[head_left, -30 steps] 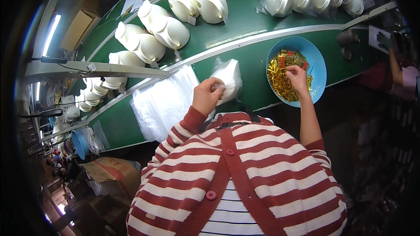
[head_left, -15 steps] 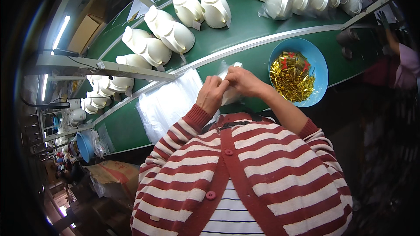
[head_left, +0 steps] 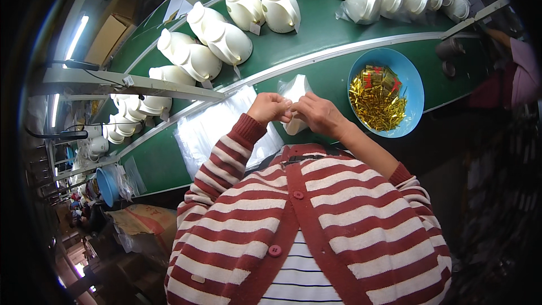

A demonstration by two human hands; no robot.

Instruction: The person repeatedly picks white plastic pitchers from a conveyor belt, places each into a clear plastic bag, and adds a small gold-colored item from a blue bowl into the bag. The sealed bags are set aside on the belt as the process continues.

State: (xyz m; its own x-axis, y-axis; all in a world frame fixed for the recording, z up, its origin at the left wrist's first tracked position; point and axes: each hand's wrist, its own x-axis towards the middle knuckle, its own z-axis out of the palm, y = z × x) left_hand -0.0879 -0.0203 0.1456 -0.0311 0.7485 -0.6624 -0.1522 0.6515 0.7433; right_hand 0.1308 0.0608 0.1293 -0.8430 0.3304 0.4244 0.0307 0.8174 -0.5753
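Bagged white piece (head_left: 298,86) is seen beneath and just beyond the fingertips, its long axis running roughly away from the wearer's body. It is closely flanked by the left hand (head_left: 271,108) and partly covered by the right hand (head_left: 322,114), apparently the nearer one. Both hands are drawn together in a fingertip pinch, seemingly on the bag's gathered film; whether anything thin is also gripped cannot be told. The piece looks smooth and opaque inside crinkled clear film. Left of the left hand, flat, sheer plastic bags (head_left: 212,126) are piled. Right of the right hand, shiny gold strips (head_left: 375,108) are held in a round blue bowl (head_left: 416,93). Beyond the hands, glossy, rounded cream-white shells (head_left: 228,42) are set on a green surface (head_left: 322,28).
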